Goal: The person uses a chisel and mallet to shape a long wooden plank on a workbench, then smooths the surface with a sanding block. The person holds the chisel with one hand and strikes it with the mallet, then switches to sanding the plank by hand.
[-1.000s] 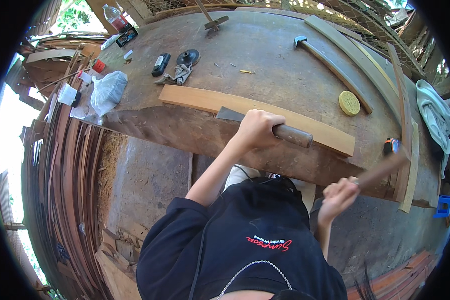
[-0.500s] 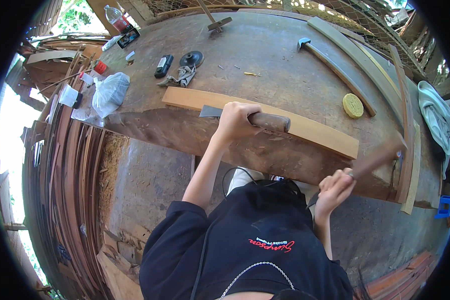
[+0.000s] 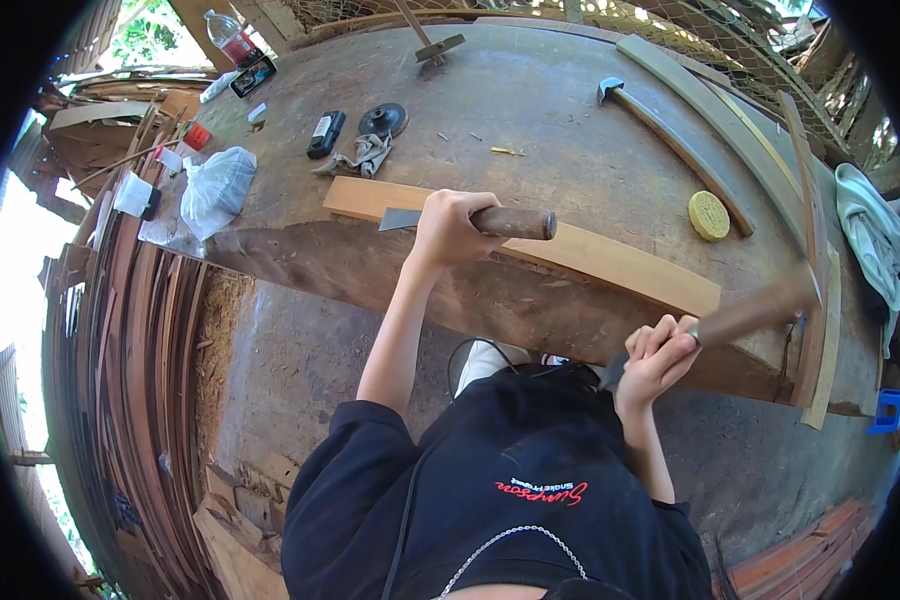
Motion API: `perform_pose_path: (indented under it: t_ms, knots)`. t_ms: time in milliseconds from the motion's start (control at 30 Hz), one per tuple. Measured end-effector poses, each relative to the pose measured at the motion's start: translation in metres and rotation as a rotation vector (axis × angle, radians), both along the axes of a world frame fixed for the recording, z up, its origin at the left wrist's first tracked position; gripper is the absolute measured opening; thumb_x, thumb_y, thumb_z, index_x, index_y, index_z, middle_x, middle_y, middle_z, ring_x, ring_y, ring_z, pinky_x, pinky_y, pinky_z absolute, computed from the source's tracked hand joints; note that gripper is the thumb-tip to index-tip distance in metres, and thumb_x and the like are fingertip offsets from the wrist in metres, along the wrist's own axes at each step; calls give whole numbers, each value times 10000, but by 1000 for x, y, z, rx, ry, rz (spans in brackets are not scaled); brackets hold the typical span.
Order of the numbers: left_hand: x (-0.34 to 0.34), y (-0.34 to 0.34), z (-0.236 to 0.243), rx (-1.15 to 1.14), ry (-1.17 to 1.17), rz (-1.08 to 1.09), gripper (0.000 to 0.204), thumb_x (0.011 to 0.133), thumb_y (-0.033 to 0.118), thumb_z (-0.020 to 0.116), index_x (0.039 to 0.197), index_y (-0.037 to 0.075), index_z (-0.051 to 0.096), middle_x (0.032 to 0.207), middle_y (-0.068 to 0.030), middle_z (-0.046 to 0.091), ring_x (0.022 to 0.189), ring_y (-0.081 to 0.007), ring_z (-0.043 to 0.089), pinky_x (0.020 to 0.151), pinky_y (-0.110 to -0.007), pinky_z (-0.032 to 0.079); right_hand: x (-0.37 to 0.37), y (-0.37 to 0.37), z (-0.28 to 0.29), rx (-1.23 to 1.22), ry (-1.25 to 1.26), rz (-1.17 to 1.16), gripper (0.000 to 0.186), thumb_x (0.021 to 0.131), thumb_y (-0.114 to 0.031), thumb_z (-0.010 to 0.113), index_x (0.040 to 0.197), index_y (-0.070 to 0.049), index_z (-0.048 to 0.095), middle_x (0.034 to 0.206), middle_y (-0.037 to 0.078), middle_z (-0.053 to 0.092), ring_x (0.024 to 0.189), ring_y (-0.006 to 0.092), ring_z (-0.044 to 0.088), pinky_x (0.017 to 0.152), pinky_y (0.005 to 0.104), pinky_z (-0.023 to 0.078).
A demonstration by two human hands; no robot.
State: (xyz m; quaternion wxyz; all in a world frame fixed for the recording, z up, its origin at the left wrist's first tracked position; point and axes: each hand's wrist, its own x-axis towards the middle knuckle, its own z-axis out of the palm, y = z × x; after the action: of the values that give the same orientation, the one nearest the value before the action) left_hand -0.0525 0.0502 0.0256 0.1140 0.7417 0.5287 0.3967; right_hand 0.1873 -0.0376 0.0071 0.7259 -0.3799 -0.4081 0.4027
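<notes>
My left hand (image 3: 448,228) is closed around a chisel (image 3: 515,222) with a brown wooden handle and a wide grey blade. The handle sticks out to the right of my fist, the blade to the left. Beneath it, a long light-brown board (image 3: 610,262) lies along the bench's near edge, partly hidden by my hand. My right hand (image 3: 656,365) grips a tool with a thick brown wooden piece (image 3: 755,303), blurred by motion and pointing up to the right. A dark grey part of this tool shows on the other side of the fist; its kind is unclear.
On the workbench (image 3: 530,110) lie a hammer (image 3: 670,135), a round yellow block (image 3: 709,215), a black device (image 3: 326,134), a grey rag (image 3: 368,155) and a black disc (image 3: 384,120). A plastic bag (image 3: 217,192) sits at left. Long planks (image 3: 725,125) line the right side.
My left hand and the chisel have shifted left and slightly up along the board. My right hand has moved a little left and up, its tool tilting flatter.
</notes>
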Motion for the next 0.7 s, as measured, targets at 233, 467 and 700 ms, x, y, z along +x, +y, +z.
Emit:
perform_pose_path:
  t_ms: [233,467,700]
  knots:
    - [-6,7,-6,41,83,-23,153,559,99,719,662,51,617,569,-112,570,514,-242,580,503,-287,435,-30,5,-21,-143,-681,355,192,904,-193,484,894,-4,457,593,147,486,482,248,499,473,354,366]
    - [-23,7,-6,18,78,-8,163,553,97,724,659,48,610,565,-108,567,507,-249,569,502,-282,435,-24,19,0,50,-92,140,344,946,-427,350,829,-106,310,545,-48,264,381,40,258,361,200,247]
    - [-37,10,-11,40,107,15,162,546,99,726,656,58,616,564,-102,565,516,-255,567,504,-289,433,-56,-4,-36,-129,-617,337,229,899,-181,485,932,44,461,616,213,518,516,408,490,475,394,364]
